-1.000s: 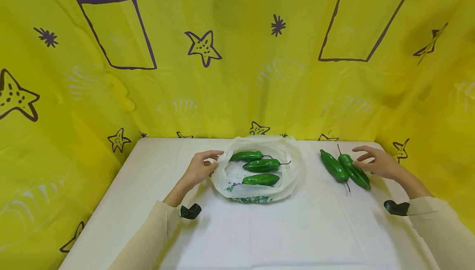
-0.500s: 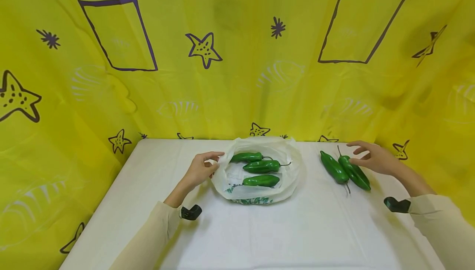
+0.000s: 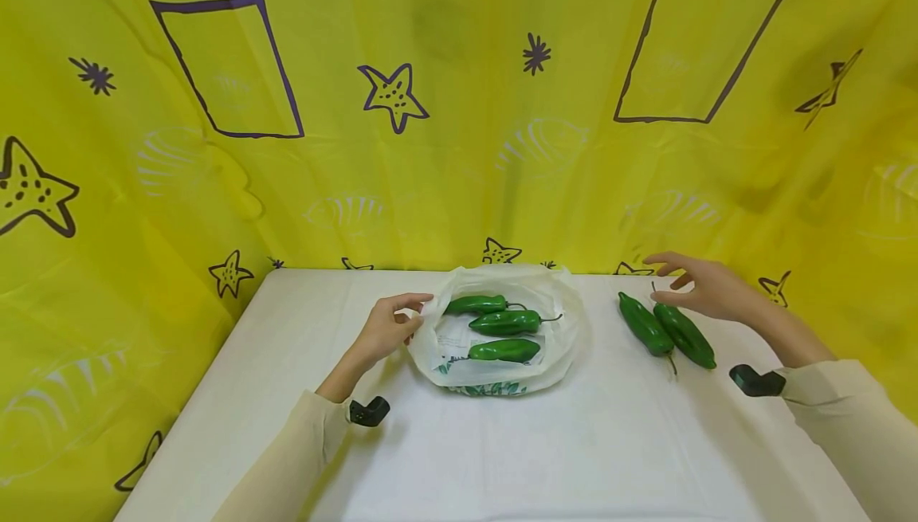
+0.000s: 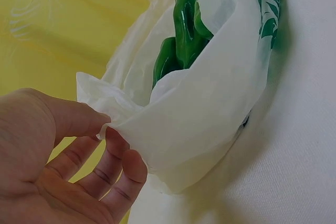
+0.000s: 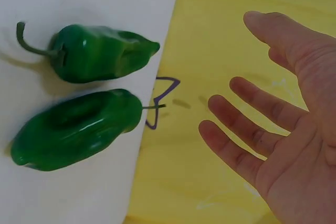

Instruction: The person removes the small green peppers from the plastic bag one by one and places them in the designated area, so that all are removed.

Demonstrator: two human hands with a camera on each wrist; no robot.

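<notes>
My left hand (image 3: 386,327) pinches the left edge of a white plastic bag (image 4: 194,124) between thumb and fingers. The bag lies with its mouth spread wide. Inside it rest three green peppers: a back one (image 3: 476,304), a middle one (image 3: 505,321) and a front one (image 3: 504,350). Two more green peppers lie side by side to the right, a left one (image 3: 644,324) and a right one (image 3: 684,337). Above them hovers my right hand (image 3: 706,289), fingers spread and nothing between them; the right wrist view shows it apart from both peppers.
A white-covered table (image 3: 574,450) carries everything. Yellow curtain (image 3: 459,187) with star and frame drawings hangs behind and along both sides. Green leaf print (image 4: 268,9) marks the bag's outside.
My right hand has moved up and to the left, away from the right loose pepper. My left hand, the bag and the peppers have stayed where they were.
</notes>
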